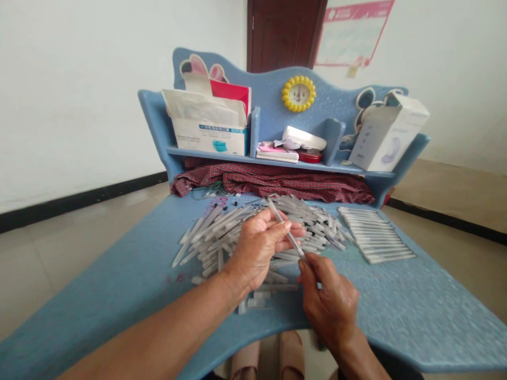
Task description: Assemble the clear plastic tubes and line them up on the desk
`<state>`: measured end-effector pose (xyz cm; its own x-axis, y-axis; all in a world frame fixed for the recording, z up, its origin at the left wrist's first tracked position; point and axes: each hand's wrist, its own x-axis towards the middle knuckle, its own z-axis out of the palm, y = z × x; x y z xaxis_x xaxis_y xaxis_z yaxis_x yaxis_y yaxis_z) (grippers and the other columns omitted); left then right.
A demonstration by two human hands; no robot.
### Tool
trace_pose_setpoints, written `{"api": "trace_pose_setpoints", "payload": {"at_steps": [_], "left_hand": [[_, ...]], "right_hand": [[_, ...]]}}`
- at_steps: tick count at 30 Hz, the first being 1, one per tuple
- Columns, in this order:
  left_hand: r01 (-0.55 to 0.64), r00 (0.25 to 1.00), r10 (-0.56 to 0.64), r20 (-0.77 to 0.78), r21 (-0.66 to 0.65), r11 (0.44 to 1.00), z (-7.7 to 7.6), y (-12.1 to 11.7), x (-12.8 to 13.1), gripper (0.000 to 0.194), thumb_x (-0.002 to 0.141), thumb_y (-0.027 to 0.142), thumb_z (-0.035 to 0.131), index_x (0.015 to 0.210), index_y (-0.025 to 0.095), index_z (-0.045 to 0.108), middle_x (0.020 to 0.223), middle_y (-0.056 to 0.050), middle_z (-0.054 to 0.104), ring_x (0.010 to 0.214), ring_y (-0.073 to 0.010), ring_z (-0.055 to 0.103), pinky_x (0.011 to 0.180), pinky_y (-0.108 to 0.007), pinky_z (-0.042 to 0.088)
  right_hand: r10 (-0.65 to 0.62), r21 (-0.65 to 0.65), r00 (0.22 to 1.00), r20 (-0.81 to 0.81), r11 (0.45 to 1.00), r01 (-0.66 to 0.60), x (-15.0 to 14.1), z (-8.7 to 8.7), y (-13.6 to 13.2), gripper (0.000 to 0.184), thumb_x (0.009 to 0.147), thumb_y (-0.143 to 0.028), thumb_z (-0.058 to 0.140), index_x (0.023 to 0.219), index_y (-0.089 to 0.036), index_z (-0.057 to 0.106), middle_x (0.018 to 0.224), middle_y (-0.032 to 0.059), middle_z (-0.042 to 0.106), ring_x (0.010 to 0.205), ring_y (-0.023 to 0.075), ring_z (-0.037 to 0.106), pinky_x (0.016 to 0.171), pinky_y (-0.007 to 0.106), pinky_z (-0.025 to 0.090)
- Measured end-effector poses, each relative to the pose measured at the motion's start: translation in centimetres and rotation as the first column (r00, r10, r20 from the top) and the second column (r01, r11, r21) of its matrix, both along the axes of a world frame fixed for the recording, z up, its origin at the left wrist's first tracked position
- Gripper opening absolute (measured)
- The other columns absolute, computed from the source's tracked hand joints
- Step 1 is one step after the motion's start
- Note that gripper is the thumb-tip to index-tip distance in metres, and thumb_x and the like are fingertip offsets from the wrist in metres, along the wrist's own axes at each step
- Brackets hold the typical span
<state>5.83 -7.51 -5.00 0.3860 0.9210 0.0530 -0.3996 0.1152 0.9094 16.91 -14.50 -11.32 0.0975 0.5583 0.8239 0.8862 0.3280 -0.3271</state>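
A slim translucent pen (293,240) slants between my hands above the blue desk. My left hand (261,240) pinches its barrel between thumb and fingers, near the upper part. Lower down, the fingers of my right hand (330,295) are closed round the pen's other end, and that end is partly hidden by them. Under and behind my hands spreads a heap of loose pen parts (214,229), clear barrels and caps. To the right, a row of pens (376,235) lies side by side.
At the back of the desk (428,311) a shelf holds a mask box (209,132), papers (277,153), a red tin (309,157) and a tilted white box (390,132). A checked cloth (273,179) is bunched beneath it. A yellow-rimmed clock (298,94) is on the backboard.
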Motion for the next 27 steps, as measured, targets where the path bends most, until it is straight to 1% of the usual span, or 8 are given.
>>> {"api": "trace_pose_setpoints", "payload": {"at_steps": [6, 11, 13, 16, 19, 21, 24, 27], "left_hand": [[0.026, 0.999, -0.027, -0.036, -0.034, 0.999, -0.1, 0.3, -0.1, 0.008, 0.080, 0.012, 0.058, 0.082, 0.015, 0.052, 0.080, -0.008, 0.071, 0.077, -0.0203, 0.069, 0.072, -0.032, 0.054], [0.078, 0.992, -0.085, -0.096, -0.078, 0.994, 1.2, 0.8, -0.8, 0.002, 0.082, 0.012, 0.057, 0.083, 0.013, 0.056, 0.079, -0.007, 0.071, 0.073, -0.0167, 0.069, 0.065, -0.025, 0.055], [0.086, 0.987, -0.097, -0.126, -0.091, 0.992, 1.7, 0.8, -1.0, 0.004, 0.082, 0.013, 0.057, 0.086, 0.014, 0.056, 0.078, -0.006, 0.071, 0.071, -0.0159, 0.069, 0.062, -0.023, 0.054], [0.091, 0.975, -0.113, -0.193, -0.117, 0.989, 2.0, 0.6, -1.2, 0.014, 0.082, 0.016, 0.059, 0.095, 0.015, 0.054, 0.083, -0.007, 0.072, 0.075, -0.0173, 0.069, 0.063, -0.024, 0.054], [0.127, 0.951, -0.158, -0.266, -0.132, 0.983, 1.9, 0.3, -1.0, 0.024, 0.082, 0.024, 0.061, 0.103, 0.016, 0.052, 0.088, -0.006, 0.072, 0.080, -0.0175, 0.069, 0.066, -0.023, 0.052], [0.164, 0.935, -0.191, -0.298, -0.114, 0.980, 1.8, 0.1, -0.9, 0.030, 0.082, 0.030, 0.061, 0.108, 0.017, 0.051, 0.090, -0.005, 0.072, 0.083, -0.0172, 0.069, 0.067, -0.021, 0.050], [0.218, 0.916, -0.235, -0.325, -0.086, 0.972, 1.8, 0.0, -0.8, 0.038, 0.084, 0.037, 0.059, 0.115, 0.019, 0.047, 0.095, -0.004, 0.072, 0.087, -0.0181, 0.068, 0.071, -0.023, 0.050], [0.240, 0.900, -0.252, -0.355, -0.078, 0.968, 1.9, -0.1, -0.9, 0.043, 0.084, 0.043, 0.057, 0.118, 0.019, 0.045, 0.098, -0.006, 0.072, 0.088, -0.0214, 0.068, 0.074, -0.030, 0.052]], "right_hand": [[0.022, -0.015, 1.000, 0.020, 1.000, -0.022, -0.2, 0.7, -0.2, 0.014, 0.090, -0.017, 0.044, 0.089, -0.016, 0.057, 0.060, 0.0021, 0.066, 0.046, 0.0147, 0.062, 0.044, 0.023, 0.046], [0.278, -0.013, 0.958, 0.071, 0.961, -0.278, 1.6, 3.2, -1.4, 0.023, 0.092, -0.025, 0.043, 0.111, -0.015, 0.050, 0.074, 0.0038, 0.068, 0.059, 0.0140, 0.063, 0.054, 0.024, 0.049], [0.306, -0.001, 0.938, 0.162, 0.951, -0.310, 2.4, 4.2, -1.5, 0.026, 0.092, -0.019, 0.041, 0.117, -0.014, 0.047, 0.075, 0.0032, 0.065, 0.058, 0.0132, 0.059, 0.053, 0.025, 0.046], [0.285, -0.071, 0.855, 0.433, 0.957, -0.283, 3.2, 5.7, -0.9, 0.027, 0.092, -0.012, 0.039, 0.115, -0.016, 0.051, 0.068, 0.0001, 0.059, 0.052, 0.0128, 0.051, 0.048, 0.026, 0.039], [0.281, -0.135, 0.732, 0.621, 0.958, -0.253, 3.1, 6.9, -0.3, 0.018, 0.091, -0.014, 0.041, 0.097, -0.015, 0.058, 0.068, 0.0007, 0.057, 0.051, 0.0134, 0.048, 0.045, 0.028, 0.033], [0.284, -0.109, 0.693, 0.663, 0.952, -0.285, 3.0, 7.5, -0.1, 0.016, 0.089, -0.013, 0.042, 0.087, -0.014, 0.058, 0.066, 0.0010, 0.056, 0.051, 0.0137, 0.047, 0.044, 0.028, 0.031], [0.279, -0.084, 0.656, 0.701, 0.946, -0.313, 3.8, 8.2, -0.3, 0.017, 0.089, -0.012, 0.040, 0.089, -0.011, 0.057, 0.063, 0.0007, 0.054, 0.050, 0.0131, 0.046, 0.045, 0.028, 0.030], [0.193, -0.148, 0.645, 0.739, 0.981, -0.125, 6.8, 8.8, 0.0, 0.023, 0.092, -0.012, 0.034, 0.088, -0.012, 0.057, 0.062, 0.0017, 0.055, 0.051, 0.0134, 0.048, 0.048, 0.028, 0.033]]}}
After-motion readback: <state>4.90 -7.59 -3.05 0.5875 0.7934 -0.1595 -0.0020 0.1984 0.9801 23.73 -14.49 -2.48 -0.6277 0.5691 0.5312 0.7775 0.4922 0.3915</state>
